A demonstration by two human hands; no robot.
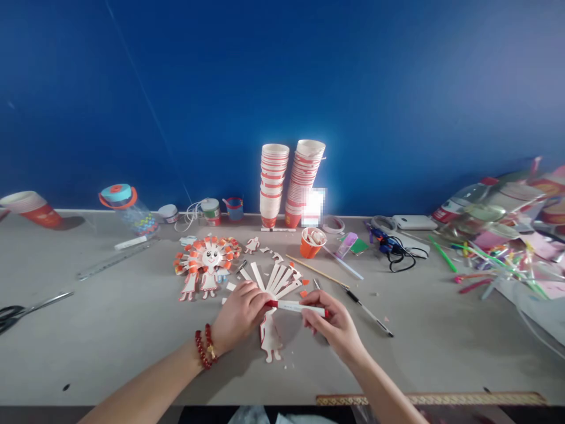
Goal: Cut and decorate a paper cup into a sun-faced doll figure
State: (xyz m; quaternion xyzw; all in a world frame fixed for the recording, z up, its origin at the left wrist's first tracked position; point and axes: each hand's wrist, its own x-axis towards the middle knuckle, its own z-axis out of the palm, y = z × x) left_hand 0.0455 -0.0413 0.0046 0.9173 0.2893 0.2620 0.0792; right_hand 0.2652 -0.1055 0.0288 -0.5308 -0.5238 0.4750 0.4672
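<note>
A white marker [291, 306] with red ends lies level between my two hands. The fingers of my left hand [241, 312] are closed at its red left end, and a beaded bracelet circles that wrist. My right hand [331, 321] pinches the barrel near the other end. Just below the marker is a white paper doll cutout [270, 338] with a red-edged dress. White paper strips [277, 277] fan out above it, and its middle is hidden by my hands and the marker. Finished-looking paper dolls [209, 265] with orange curled strips lie to the left.
Two stacks of paper cups [274, 182] stand against the blue wall. An orange cup [312, 244] holds paper scraps. A pen [368, 312] lies right of my hands, scissors [35, 309] far left. A glue gun [388, 244], bottles and coloured craft pieces [498, 265] crowd the right side.
</note>
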